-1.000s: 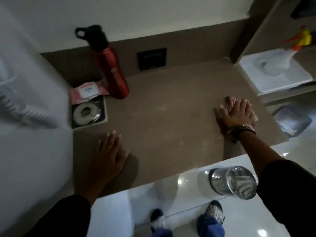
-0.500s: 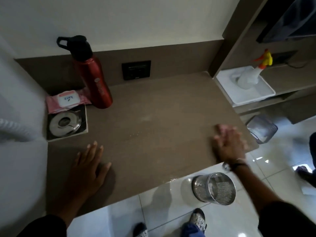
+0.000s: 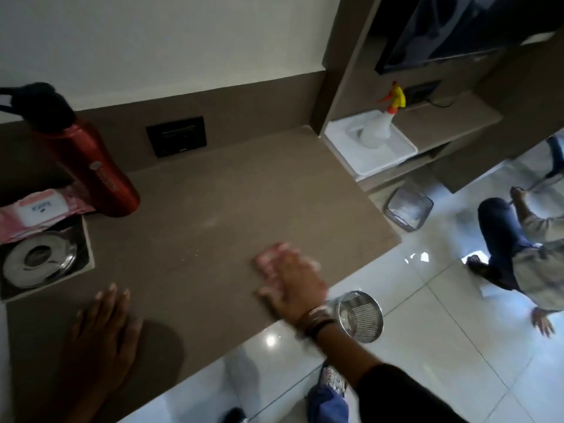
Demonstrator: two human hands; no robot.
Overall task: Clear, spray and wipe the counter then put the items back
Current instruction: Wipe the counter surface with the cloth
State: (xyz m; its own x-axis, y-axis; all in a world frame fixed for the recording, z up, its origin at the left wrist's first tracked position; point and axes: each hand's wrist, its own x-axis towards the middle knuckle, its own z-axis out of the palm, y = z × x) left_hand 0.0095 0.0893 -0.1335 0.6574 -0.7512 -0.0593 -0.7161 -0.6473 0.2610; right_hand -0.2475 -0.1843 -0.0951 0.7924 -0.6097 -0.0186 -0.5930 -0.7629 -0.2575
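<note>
My right hand (image 3: 293,285) presses a pink cloth (image 3: 270,257) flat on the brown counter (image 3: 213,209), near its front edge; the hand is motion-blurred. My left hand (image 3: 103,328) rests flat on the counter at the front left, fingers apart, holding nothing. At the back left stands a red bottle (image 3: 91,166) with a black cap. Beside it lies a pink wipes pack (image 3: 39,209), above a round metal piece (image 3: 39,261) set in a square recess. The spray bottle (image 3: 378,126) stands on a white tray (image 3: 396,154) on the lower shelf to the right.
A black socket plate (image 3: 177,135) sits in the backsplash. On the tiled floor stand a metal mesh bin (image 3: 360,315) below the counter edge and another mesh basket (image 3: 407,209). A person (image 3: 518,248) crouches on the floor at the right. A dark screen hangs at upper right.
My right hand has slid the pink cloth leftward along the counter's front from near the right edge. My left hand has stayed in place. The view has shifted right, revealing the person on the floor.
</note>
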